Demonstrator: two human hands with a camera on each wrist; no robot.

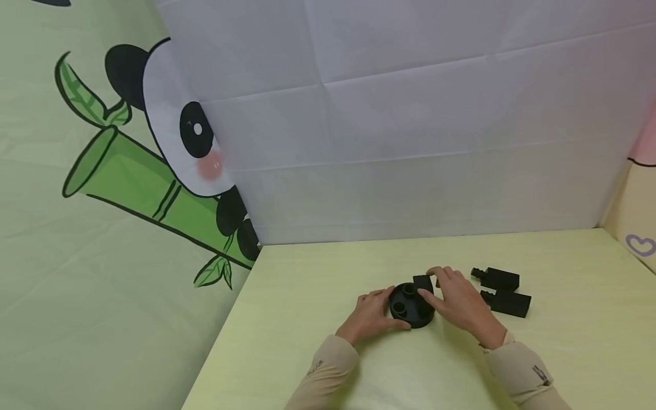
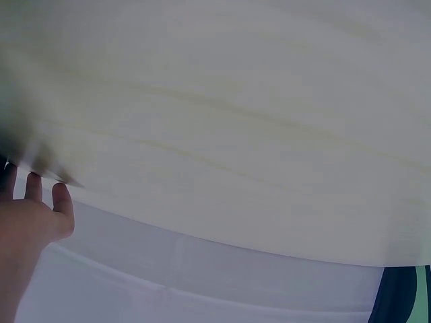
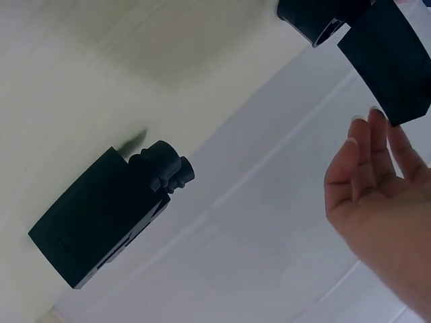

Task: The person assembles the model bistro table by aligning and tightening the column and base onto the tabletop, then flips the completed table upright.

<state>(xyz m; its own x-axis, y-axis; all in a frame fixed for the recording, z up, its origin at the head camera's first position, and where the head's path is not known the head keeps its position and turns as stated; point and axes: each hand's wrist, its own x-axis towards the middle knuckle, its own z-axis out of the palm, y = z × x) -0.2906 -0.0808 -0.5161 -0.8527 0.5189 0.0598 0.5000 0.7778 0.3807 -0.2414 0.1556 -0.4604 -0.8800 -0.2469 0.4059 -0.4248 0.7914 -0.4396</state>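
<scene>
A round black base (image 1: 416, 320) with ring-shaped sockets rests on the table. The left hand (image 1: 370, 318) grips its left side, thumb at the near edge and fingers at the far edge; in the left wrist view that hand (image 2: 34, 219) shows only in part. A black rectangular block (image 1: 422, 281) stands at the base's far right. Around it are the thumb and fingers of the right hand (image 1: 458, 299). In the right wrist view, fingertips of the right hand (image 3: 377, 171) touch the lower end of the block (image 3: 392, 67).
Two more black blocks with narrow necks, a farther one (image 1: 502, 279) and a nearer one (image 1: 512, 304), lie on the pale yellow table (image 1: 287, 296) right of the right hand. A white cloth (image 1: 410, 142) hangs behind the table, with a panda-print cloth (image 1: 118, 256) at the left.
</scene>
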